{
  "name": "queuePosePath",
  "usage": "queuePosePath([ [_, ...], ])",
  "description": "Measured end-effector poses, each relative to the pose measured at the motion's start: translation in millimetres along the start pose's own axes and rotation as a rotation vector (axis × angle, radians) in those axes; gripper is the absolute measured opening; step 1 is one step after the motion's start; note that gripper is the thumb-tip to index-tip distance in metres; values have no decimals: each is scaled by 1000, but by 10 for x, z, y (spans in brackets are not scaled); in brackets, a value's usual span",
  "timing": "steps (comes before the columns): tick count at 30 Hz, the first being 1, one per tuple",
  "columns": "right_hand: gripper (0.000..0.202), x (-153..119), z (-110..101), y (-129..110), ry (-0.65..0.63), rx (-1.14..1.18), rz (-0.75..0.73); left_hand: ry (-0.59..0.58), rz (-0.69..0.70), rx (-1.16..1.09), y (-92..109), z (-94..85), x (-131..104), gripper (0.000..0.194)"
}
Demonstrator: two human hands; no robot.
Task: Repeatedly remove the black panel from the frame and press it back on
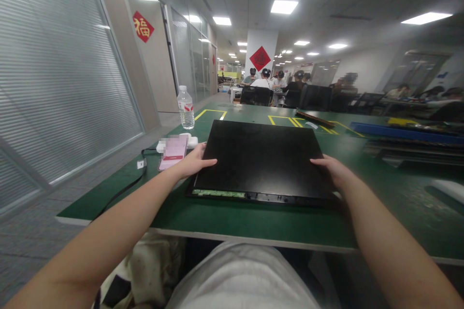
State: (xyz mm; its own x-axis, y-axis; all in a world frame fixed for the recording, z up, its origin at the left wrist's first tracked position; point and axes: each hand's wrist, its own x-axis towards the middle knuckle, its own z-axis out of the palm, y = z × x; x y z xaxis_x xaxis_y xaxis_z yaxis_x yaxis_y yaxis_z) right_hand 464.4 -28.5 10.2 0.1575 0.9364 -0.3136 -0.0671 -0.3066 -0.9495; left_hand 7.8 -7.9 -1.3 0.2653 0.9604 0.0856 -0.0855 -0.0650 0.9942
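Note:
A black flat display panel [263,159] lies in front of me over the green table, its far edge raised a little. Along its near edge runs a black strip with a green circuit board [218,193] showing at the left. My left hand [197,160] grips the panel's left side, thumb on the top face and fingers mostly hidden at the edge. On the opposite side my right hand [335,170] holds the right edge in the same way, its thumb on top and its other fingers out of sight beneath.
Left of the panel are a phone [174,152], a white adapter [190,141] with a black cable, and a water bottle [186,108]. Yellow tape marks the green table [246,224]. Blue and black bars [406,133] lie at the right. Several people sit farther back.

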Motion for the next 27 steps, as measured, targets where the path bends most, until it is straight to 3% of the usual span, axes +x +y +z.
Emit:
queuePosePath([
  [27, 35, -31, 28, -15, 25, 12, 5, 3, 15, 12, -16, -17, 15, 70],
])
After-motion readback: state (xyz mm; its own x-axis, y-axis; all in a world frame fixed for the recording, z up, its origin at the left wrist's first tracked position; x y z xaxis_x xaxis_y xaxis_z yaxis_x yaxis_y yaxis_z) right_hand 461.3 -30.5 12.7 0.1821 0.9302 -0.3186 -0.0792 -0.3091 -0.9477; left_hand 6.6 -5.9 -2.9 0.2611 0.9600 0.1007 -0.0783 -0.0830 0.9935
